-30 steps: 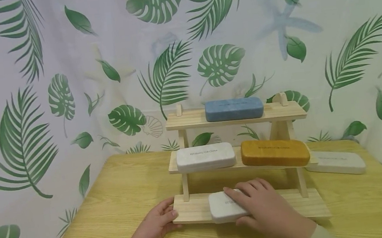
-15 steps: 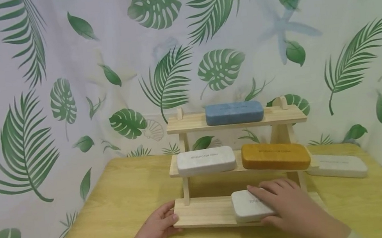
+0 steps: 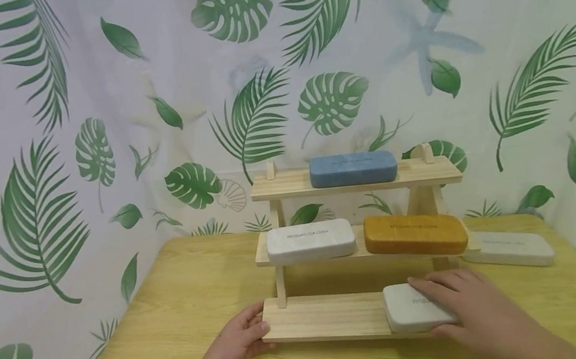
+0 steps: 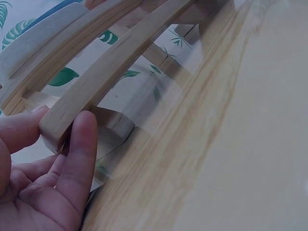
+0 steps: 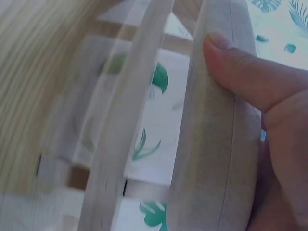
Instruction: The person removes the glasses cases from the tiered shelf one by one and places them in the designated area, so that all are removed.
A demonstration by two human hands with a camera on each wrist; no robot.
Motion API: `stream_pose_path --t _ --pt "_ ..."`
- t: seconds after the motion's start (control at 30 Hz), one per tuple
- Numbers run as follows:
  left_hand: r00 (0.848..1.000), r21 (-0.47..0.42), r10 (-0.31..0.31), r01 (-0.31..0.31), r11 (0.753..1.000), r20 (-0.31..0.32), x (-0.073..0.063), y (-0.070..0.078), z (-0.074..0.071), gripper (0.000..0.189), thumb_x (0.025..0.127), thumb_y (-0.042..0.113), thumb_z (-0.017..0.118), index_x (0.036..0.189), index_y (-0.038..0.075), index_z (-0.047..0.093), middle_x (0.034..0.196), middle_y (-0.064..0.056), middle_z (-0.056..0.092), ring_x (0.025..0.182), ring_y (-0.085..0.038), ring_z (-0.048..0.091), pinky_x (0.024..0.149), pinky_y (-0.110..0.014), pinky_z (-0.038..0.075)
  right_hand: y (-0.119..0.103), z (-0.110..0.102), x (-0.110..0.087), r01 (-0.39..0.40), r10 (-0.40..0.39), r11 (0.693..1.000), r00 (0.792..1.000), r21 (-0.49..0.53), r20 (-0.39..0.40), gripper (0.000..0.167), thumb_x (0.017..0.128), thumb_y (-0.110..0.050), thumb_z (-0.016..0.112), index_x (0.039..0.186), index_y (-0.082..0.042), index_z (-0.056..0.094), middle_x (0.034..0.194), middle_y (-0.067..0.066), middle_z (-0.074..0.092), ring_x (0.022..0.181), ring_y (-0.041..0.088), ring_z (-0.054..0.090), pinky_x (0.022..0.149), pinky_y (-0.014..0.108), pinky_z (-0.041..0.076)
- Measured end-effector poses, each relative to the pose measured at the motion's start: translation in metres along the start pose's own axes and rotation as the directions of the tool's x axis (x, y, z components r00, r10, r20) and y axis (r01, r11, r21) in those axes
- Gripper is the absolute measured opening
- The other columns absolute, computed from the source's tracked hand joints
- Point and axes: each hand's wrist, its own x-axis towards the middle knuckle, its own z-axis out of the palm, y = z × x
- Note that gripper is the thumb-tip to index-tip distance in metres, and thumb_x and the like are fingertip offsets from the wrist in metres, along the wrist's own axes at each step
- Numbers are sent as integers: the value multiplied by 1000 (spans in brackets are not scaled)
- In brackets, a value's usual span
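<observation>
A three-tier wooden display rack (image 3: 330, 315) stands on the table. My left hand (image 3: 237, 342) pinches the left end of its bottom shelf; the left wrist view shows thumb and fingers on either side of the board end (image 4: 72, 115). Toward the right end of that shelf, my right hand (image 3: 487, 311) grips a white glasses case (image 3: 409, 308) with printed lettering, covering its right part. In the right wrist view the thumb presses the front side of the case (image 5: 211, 144). The middle shelf bears another white case (image 3: 310, 242) and an orange case (image 3: 415, 236).
On the top shelf lies a blue case (image 3: 353, 169). One more white case (image 3: 511, 249) rests on the table (image 3: 198, 284) behind the rack's right side, partly hidden by it. A leaf-print curtain (image 3: 158, 70) hangs behind the table.
My right hand has slid the white glasses case rightward along the bottom shelf, from near its middle toward the right end. The left hand keeps its hold on the shelf's left end.
</observation>
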Motion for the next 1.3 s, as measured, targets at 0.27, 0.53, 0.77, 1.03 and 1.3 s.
stream_pose_path --t 0.27,0.53,0.77,1.03,1.3 --pt "1000 -7 -2 2 1000 -1 0 -1 -1 70 105 17 58 157 -7 19 137 -23 55 118 -29 59 94 -40 55 24 -4 -14 -33 33 999 999 18 9 80 78 -61 77 146 -24 57 129 0 62 114 28 58 93 55 47" --pt "1000 -3 -6 6 1000 0 -2 0 -1 71 105 18 58 158 -8 17 134 -22 56 117 -29 60 93 -40 55 47 -7 -33 -34 34 999 998 7 -44 82 74 -53 84 144 -20 58 131 7 62 111 35 59 87 57 50" --pt "1000 -2 -7 7 1000 -5 -2 1 0 71 104 17 59 157 -8 18 132 -21 57 116 -29 60 93 -40 55 69 -9 -47 -49 48 999 998 -2 -45 84 72 -49 86 144 -19 58 132 7 62 111 35 59 84 57 50" --pt "1000 10 1 -1 1000 10 -3 4 2 70 105 17 58 157 -7 19 133 -21 57 115 -29 60 93 -40 55 101 -9 -61 -37 36 999 996 -10 -82 93 66 -40 92 149 -19 54 133 7 61 113 34 57 92 34 48" --pt "1000 5 0 -1 1000 0 -2 5 2 69 104 15 58 157 -8 19 132 -21 57 114 -28 61 93 -39 55 129 -2 -63 -145 145 989 988 12 -45 87 70 -28 92 145 -7 54 123 22 63 101 43 60 76 60 50"
